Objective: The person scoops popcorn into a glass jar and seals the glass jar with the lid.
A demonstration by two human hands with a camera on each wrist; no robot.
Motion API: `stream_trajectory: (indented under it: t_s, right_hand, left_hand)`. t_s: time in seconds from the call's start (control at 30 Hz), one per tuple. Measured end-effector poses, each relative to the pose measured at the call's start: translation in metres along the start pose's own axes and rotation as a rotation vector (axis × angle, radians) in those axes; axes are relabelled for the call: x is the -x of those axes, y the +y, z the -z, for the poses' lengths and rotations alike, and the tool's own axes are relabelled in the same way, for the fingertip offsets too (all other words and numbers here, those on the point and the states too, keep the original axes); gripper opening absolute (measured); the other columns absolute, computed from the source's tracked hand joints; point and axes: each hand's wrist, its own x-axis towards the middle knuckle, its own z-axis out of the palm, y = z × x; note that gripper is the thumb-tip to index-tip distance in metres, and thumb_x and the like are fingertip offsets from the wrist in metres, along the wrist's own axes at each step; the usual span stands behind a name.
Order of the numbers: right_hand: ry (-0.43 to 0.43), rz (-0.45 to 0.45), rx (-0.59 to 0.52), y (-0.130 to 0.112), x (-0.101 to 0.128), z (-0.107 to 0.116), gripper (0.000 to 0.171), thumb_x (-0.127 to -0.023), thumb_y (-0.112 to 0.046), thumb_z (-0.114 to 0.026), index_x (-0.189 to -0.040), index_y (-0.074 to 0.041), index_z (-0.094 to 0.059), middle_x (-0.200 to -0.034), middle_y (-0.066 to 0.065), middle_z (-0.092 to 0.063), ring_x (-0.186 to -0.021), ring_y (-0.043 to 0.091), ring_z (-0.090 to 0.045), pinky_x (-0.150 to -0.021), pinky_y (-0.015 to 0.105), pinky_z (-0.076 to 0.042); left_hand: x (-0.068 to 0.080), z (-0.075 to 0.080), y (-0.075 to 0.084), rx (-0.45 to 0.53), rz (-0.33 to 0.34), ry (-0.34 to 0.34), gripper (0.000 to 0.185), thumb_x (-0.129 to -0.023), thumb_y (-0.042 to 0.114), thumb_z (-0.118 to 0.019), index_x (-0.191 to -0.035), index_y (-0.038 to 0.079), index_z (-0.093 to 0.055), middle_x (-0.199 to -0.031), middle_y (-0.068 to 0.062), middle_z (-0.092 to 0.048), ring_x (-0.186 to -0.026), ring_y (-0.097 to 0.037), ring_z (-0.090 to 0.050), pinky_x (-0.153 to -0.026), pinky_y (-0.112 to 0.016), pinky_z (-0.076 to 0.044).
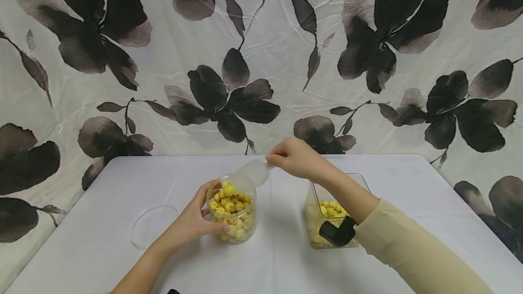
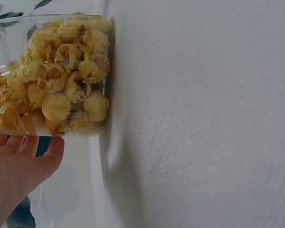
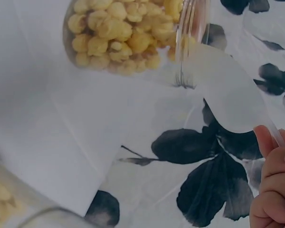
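A clear round plastic jar (image 1: 239, 232) of yellow popcorn (image 2: 61, 76) stands on the table, tilted slightly if at all. My left hand (image 1: 196, 219) grips it from the left, thumb at the front and fingers round the far side. Above the jar's right side, my right hand (image 1: 298, 160) pinches the thin handle of a translucent plastic scoop (image 3: 232, 95). The scoop's broad bowl (image 1: 254, 172) overlaps the jar's rim (image 3: 186, 42); whether they touch I cannot tell. No popcorn is visible in the scoop.
A clear square container (image 1: 316, 235) with popcorn stands right of the jar, partly hidden behind my right forearm. On the left lies a clear round lid (image 1: 136, 221). The white-covered table (image 1: 278, 262) ends at a floral cloth (image 1: 253, 58) behind.
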Motion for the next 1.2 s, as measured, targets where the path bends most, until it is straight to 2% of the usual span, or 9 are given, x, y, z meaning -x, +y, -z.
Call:
stream_trajectory:
  t_s: [0.13,0.2,0.27,0.33,0.4,0.47,0.67,0.77,1.2]
  right_hand:
    - [0.016,-0.027,-0.046,0.004,0.003,0.006,0.021,-0.094,-0.015,-0.055,-0.095,-0.003,-0.073,-0.094,0.007,-0.070,-0.070,0.013,-0.052,-0.064,0.030,-0.040]
    - [0.017,-0.060,-0.085,0.007,0.005,0.010,0.021,-0.094,-0.015,-0.055,-0.095,-0.002,-0.072,-0.087,0.004,-0.068,-0.076,0.015,-0.053,-0.067,0.030,-0.041]
    - [0.013,-0.097,-0.135,0.012,0.007,0.014,0.022,-0.095,-0.016,-0.055,-0.094,-0.001,-0.072,-0.075,0.000,-0.061,-0.071,0.013,-0.050,-0.066,0.029,-0.040]
    - [0.007,-0.132,-0.196,0.016,0.009,0.018,0.024,-0.095,-0.017,-0.054,-0.093,0.000,-0.070,-0.063,-0.002,-0.048,-0.057,0.012,-0.038,-0.056,0.025,-0.033]
    - [-0.005,-0.154,-0.265,0.022,0.012,0.022,0.024,-0.096,-0.018,-0.053,-0.091,0.002,-0.067,-0.057,-0.001,-0.035,-0.049,0.011,-0.026,-0.048,0.023,-0.025]
    - [-0.017,-0.174,-0.338,0.028,0.014,0.027,0.024,-0.096,-0.019,-0.053,-0.087,0.001,-0.064,-0.054,-0.002,-0.032,-0.044,0.009,-0.021,-0.045,0.021,-0.021]
    - [-0.044,-0.188,-0.550,0.041,0.024,0.038,0.025,-0.096,-0.015,-0.051,-0.076,-0.009,-0.062,-0.056,-0.002,-0.034,-0.042,0.007,-0.020,-0.042,0.020,-0.016]
    - [-0.063,-0.188,-0.615,0.046,0.029,0.043,0.025,-0.097,-0.014,-0.049,-0.077,-0.010,-0.064,-0.057,-0.002,-0.036,-0.041,0.006,-0.020,-0.043,0.021,-0.015]
    - [-0.092,-0.158,-0.711,0.061,0.043,0.059,0.031,-0.098,-0.012,-0.044,-0.080,-0.014,-0.069,-0.055,-0.005,-0.038,-0.042,0.008,-0.017,-0.042,0.022,-0.012]
  left_hand:
    - [0.000,0.000,0.000,0.000,-0.007,0.000,0.100,-0.066,0.016,-0.085,-0.144,0.015,-0.023,-0.147,-0.013,-0.029,-0.135,-0.031,-0.024,-0.104,-0.059,-0.023]
    - [-0.001,0.001,0.000,0.000,-0.010,-0.002,0.100,-0.065,0.016,-0.085,-0.144,0.015,-0.023,-0.147,-0.012,-0.029,-0.135,-0.031,-0.024,-0.103,-0.060,-0.023]
    - [-0.001,0.001,-0.001,0.001,-0.008,-0.004,0.099,-0.066,0.016,-0.085,-0.144,0.016,-0.023,-0.147,-0.011,-0.029,-0.135,-0.031,-0.023,-0.103,-0.061,-0.022]
    - [-0.001,0.000,-0.001,0.001,-0.006,-0.009,0.099,-0.066,0.016,-0.084,-0.144,0.016,-0.023,-0.147,-0.012,-0.029,-0.136,-0.031,-0.022,-0.103,-0.062,-0.022]
    - [-0.001,0.000,-0.001,0.003,-0.004,-0.013,0.099,-0.066,0.016,-0.084,-0.144,0.016,-0.023,-0.148,-0.012,-0.028,-0.136,-0.031,-0.022,-0.103,-0.062,-0.021]
    - [-0.001,0.000,0.000,0.006,-0.002,-0.016,0.099,-0.066,0.016,-0.084,-0.144,0.016,-0.023,-0.148,-0.013,-0.028,-0.136,-0.031,-0.022,-0.103,-0.062,-0.021]
    - [0.000,0.000,0.000,0.007,-0.005,-0.013,0.098,-0.066,0.016,-0.084,-0.144,0.016,-0.023,-0.148,-0.013,-0.028,-0.136,-0.031,-0.021,-0.103,-0.062,-0.021]
    - [0.001,0.001,-0.001,0.000,-0.002,-0.011,0.099,-0.066,0.017,-0.084,-0.144,0.015,-0.023,-0.148,-0.014,-0.028,-0.136,-0.032,-0.021,-0.102,-0.062,-0.021]
    - [0.001,0.004,0.002,-0.003,-0.019,-0.008,0.104,-0.067,0.016,-0.084,-0.147,0.013,-0.018,-0.151,-0.013,-0.023,-0.136,-0.031,-0.020,-0.104,-0.058,-0.023]
